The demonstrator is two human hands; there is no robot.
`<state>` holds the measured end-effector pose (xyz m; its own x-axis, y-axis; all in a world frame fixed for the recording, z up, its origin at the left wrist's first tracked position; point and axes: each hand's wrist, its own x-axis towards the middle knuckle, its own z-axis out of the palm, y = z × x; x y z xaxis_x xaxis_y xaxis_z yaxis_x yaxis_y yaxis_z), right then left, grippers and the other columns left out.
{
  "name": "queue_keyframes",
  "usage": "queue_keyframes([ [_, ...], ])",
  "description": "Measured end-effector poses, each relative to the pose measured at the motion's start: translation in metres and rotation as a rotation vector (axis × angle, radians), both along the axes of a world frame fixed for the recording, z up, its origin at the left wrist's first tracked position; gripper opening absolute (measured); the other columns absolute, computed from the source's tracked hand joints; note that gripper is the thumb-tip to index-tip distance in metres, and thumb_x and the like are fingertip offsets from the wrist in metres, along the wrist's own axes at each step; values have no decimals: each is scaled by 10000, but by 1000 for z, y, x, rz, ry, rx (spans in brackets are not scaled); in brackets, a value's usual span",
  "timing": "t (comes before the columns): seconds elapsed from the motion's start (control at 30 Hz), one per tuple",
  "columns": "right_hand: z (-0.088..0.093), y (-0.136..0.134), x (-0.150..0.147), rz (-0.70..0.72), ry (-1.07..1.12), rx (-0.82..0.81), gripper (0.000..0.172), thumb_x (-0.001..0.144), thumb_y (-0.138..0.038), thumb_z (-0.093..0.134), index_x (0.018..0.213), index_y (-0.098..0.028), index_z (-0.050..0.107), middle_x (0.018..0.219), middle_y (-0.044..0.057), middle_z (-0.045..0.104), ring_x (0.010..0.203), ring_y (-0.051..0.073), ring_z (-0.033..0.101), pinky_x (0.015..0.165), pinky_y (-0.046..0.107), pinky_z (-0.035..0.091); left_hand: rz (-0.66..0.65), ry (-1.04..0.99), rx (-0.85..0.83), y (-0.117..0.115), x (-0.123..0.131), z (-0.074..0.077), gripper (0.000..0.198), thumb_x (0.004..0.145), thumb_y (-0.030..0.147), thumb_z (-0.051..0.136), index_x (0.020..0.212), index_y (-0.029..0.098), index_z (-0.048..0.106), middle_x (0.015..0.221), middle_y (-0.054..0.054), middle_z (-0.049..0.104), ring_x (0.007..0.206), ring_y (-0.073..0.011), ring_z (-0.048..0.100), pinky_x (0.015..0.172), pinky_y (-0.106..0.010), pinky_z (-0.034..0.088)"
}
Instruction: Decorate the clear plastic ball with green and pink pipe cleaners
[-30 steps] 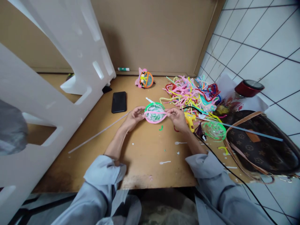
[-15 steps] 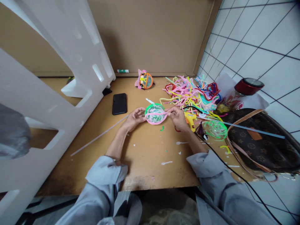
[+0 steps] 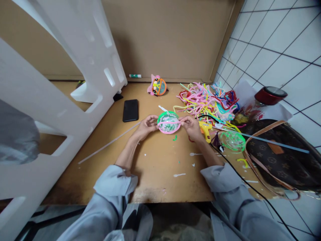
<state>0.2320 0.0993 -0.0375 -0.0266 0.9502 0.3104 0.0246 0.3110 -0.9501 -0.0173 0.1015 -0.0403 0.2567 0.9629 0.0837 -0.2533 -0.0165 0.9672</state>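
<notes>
Between my hands is a round, clear-looking disc (image 3: 168,117), rimmed with green fuzzy pipe cleaner at the top and pink at the bottom. A pink pipe cleaner (image 3: 169,123) runs across its middle. My left hand (image 3: 148,126) grips the disc's left edge between thumb and fingers. At the right edge, my right hand (image 3: 190,126) pinches the end of the pink pipe cleaner; the fingers partly hide the contact. A yellow hot glue gun (image 3: 205,130) lies just right of my right hand. Below the disc is a short green scrap (image 3: 175,138).
A heap of coloured pipe cleaners (image 3: 203,102) lies at the back right, near a second green-rimmed disc (image 3: 232,140) and a brown handbag (image 3: 283,157). A black phone (image 3: 130,110), a glue stick (image 3: 101,145) and a finished pink-and-orange figure (image 3: 158,86) are also on the table.
The camera view has shifted slightly, moving the scene a little to the right. Both hands keep nearly the same hold on the disc and pink pipe cleaner.
</notes>
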Motion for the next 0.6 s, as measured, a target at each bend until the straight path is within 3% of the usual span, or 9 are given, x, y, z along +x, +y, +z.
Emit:
queue_keyframes([
  [0.23,4,-3,-7,4,19,-55,207,654,-358,752,765,-234,629,833,25,700,814,200,663,841,378,536,-6,9,-36,1,-6,-1,542,573,307,912,999,199,594,1001,-35,711,851,-136,672,849,-285,535],
  [0.4,5,-6,-11,-13,47,-53,348,630,-348,802,893,-255,595,881,0,657,836,169,647,831,333,551,-27,16,-34,-1,-9,0,561,581,354,920,996,204,573,994,-31,706,839,-135,669,824,-270,540],
  [0.6,7,-14,-7,-98,-139,-7,197,680,-351,790,722,-206,664,813,11,623,706,147,611,714,323,557,-69,-3,-28,1,-12,-2,568,597,340,925,1010,199,561,977,-11,693,793,-109,660,811,-250,536],
])
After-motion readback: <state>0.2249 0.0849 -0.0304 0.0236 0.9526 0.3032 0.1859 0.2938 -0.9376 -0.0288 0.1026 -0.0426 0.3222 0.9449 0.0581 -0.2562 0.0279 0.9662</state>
